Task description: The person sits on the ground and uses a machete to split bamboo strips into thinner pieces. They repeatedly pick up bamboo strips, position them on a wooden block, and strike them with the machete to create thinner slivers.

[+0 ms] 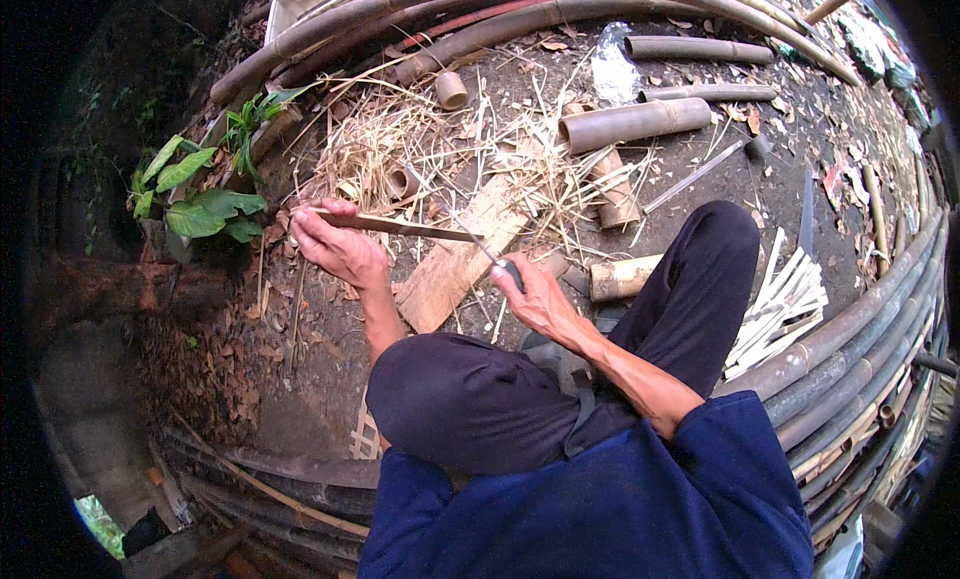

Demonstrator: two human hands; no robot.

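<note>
My left hand is closed on one end of a flat brown bamboo strip, which points to the right. My right hand grips the dark handle of a knife. The thin blade slants up and left, crossing the strip near its far end; whether the edge touches it I cannot tell. Below both hands a wooden board lies on the ground. Pale bamboo shavings are heaped beyond it.
Cut bamboo tubes lie ahead, and a short bamboo section is beside my right knee. Split pale sticks and a saw blade are to the right. Long bamboo poles border the right side. A leafy plant stands left.
</note>
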